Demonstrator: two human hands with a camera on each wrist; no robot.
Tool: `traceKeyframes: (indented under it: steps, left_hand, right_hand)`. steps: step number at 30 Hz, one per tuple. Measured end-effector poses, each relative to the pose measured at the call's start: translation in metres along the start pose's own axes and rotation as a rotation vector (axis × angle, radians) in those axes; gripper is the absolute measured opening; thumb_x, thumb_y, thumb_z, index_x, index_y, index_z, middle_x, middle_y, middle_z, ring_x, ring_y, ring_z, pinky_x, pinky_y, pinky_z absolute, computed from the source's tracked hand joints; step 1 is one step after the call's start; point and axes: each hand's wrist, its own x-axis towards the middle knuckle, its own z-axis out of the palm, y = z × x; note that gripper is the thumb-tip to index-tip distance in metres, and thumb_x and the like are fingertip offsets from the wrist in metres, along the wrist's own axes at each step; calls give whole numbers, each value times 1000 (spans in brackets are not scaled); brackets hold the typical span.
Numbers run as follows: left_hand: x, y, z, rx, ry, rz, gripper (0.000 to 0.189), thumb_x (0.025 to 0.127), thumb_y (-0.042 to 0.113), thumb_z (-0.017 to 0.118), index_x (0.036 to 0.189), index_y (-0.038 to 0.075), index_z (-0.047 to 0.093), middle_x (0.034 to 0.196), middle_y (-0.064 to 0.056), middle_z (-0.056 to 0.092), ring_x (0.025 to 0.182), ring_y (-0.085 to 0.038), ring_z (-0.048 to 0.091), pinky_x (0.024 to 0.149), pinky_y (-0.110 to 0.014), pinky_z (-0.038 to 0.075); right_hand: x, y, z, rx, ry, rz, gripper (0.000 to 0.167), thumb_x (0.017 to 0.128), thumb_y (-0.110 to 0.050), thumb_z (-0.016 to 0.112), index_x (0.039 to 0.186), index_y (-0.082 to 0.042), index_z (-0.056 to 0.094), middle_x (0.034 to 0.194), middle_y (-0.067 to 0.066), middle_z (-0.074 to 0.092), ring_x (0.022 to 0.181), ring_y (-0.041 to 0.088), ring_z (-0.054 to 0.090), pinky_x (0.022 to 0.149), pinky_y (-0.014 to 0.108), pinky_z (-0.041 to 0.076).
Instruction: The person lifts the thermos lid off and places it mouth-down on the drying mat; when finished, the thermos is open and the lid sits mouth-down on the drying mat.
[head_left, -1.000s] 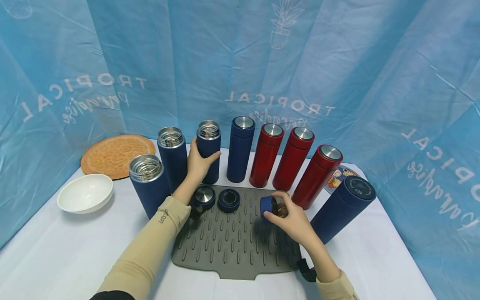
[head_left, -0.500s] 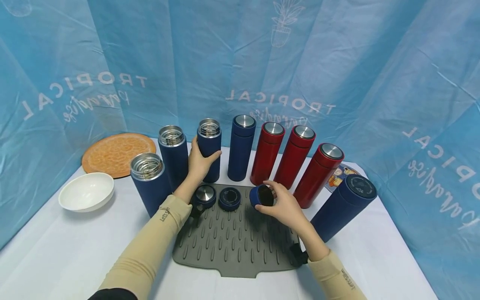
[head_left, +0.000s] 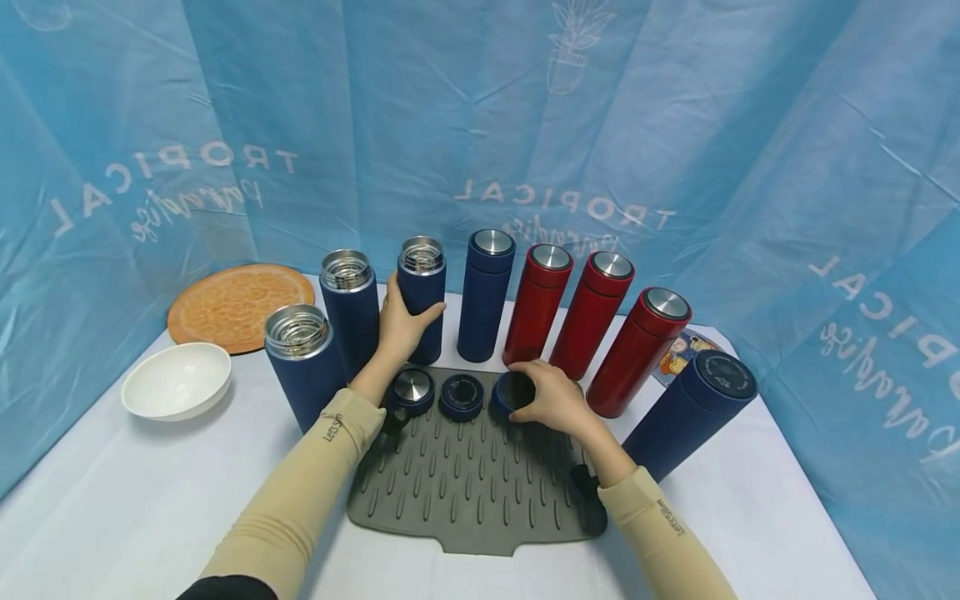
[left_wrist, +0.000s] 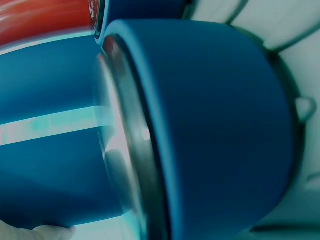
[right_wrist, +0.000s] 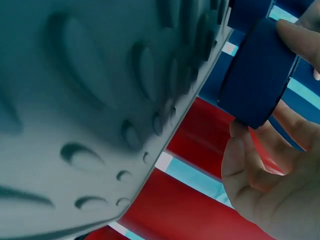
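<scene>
My left hand (head_left: pixel 400 327) is wrapped around a navy thermos bottle (head_left: pixel 427 292) with an uncapped steel mouth. Thumb and fingers of my right hand (head_left: pixel 553 398) pinch a navy bottle lid (head_left: pixel 504 408), its dark face up, at the back of the grey ridged mat (head_left: pixel 480 483). The right wrist view shows that lid (right_wrist: pixel 257 75) edge-on between the fingers. Two more lids lie left of it: one dark-faced lid (head_left: pixel 461 398) and one steel-topped lid (head_left: pixel 412 390). The steel-topped lid (left_wrist: pixel 225 125) fills much of the left wrist view.
Two uncapped navy bottles, a rear bottle (head_left: pixel 351 312) and a front bottle (head_left: pixel 303 375), stand at left. A capped navy bottle (head_left: pixel 483 308) and three red bottles (head_left: pixel 534 308) stand behind the mat. Another navy bottle (head_left: pixel 678 417) is at right. A white bowl (head_left: pixel 176 383) and orange round mat (head_left: pixel 240 308) lie left.
My right hand has moved left and turned the lid from sideways to dark face up, bringing it into line beside the other lids. My left hand keeps its grip on the bottle.
</scene>
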Motion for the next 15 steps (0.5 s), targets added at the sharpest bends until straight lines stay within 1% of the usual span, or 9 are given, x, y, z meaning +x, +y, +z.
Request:
traceKeyframes:
  steps: [4,8,15]
  left_hand:
    - [-1,1,0,5,-2,6,91,82,31,69,147,10,9,146,-20,27,132,-35,30,106,-50,26]
    - [-2,0,0,9,1,13,91,82,31,69,147,11,9,146,-19,27,132,-35,30,106,-50,26]
    - [-1,-1,0,8,5,23,91,82,30,69,147,10,9,146,-20,28,132,-35,31,106,-50,26]
  right_hand:
    - [5,2,6,0,-31,-15,71,62,-19,84,127,-9,55,126,10,55,115,28,50,89,48,44]
    - [7,4,10,5,-41,-15,72,61,-16,85,127,-11,55,128,11,54,121,31,46,93,51,41]
    - [9,4,13,4,-54,-8,73,62,-15,85,128,-10,55,128,10,55,118,29,49,92,48,42]
